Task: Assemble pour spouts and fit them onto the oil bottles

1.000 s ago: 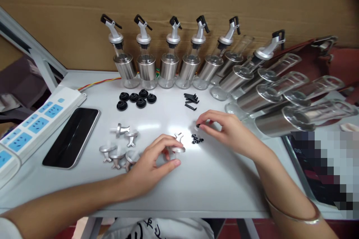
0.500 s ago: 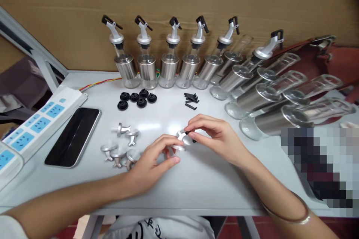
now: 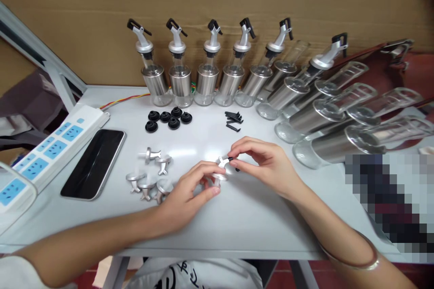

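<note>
Head view showed the left hand [image 3: 194, 189] with its grip closed on a silver spout [image 3: 223, 161] between thumb and fingers, the right hand [image 3: 263, 165] pinching a small black piece [image 3: 231, 159] at the spout's tip. Black bits [image 3: 237, 169] lay partly hidden beside the right fingertips; loose spouts [image 3: 164, 164] lay left, black levers [image 3: 233, 128] and stoppers [image 3: 174, 123] farther back, bottles [image 3: 181, 82] along the desk's [image 3: 237, 232] rear and right.

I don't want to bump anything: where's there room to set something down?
Between the left hand, right hand and table's front edge; a smaller patch lies between the black stoppers and black levers. Crowded: glass bottles at back and right, silver spouts beside the smartphone at left.
</note>
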Demonstrator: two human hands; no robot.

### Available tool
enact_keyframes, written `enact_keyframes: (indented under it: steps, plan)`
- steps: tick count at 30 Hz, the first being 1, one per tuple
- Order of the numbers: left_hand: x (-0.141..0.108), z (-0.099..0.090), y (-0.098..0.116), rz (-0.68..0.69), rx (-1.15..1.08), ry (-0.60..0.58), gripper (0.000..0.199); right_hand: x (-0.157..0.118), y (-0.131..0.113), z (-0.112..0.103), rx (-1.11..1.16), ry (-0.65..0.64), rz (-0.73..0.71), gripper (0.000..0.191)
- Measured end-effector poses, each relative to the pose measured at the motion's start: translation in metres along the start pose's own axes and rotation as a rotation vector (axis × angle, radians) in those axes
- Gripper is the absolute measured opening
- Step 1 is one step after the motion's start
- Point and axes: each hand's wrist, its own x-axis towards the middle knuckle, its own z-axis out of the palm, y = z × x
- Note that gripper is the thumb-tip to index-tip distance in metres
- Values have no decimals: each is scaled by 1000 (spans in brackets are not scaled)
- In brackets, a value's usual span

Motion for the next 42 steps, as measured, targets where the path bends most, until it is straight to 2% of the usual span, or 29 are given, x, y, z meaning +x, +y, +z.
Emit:
enact_keyframes:
  steps: [5,10,14,20,22,31,42]
  plan:
    - [-1,0,0,-3,-9,11,26,0,-2,0,68,10,17,7]
    - [-4,1,-1,30,-27,0,29,1,-4,-2,188,25,136,16]
    - [-5,0,-1,45,-30,-13,30,1,-3,0,238,37,170,20]
    - [-4,1,0,121,-22,-29,32,-1,-5,0,330,-236,282,27]
    - [-4,1,0,128,3,-32,31,-2,-5,-1,372,-285,302,28]
    - [-4,-2,1,165,52,-80,30,-1,-4,-2,545,-373,379,26]
    - [-3,-2,0,258,96,-94,33,-1,-6,-4,627,-431,348,29]
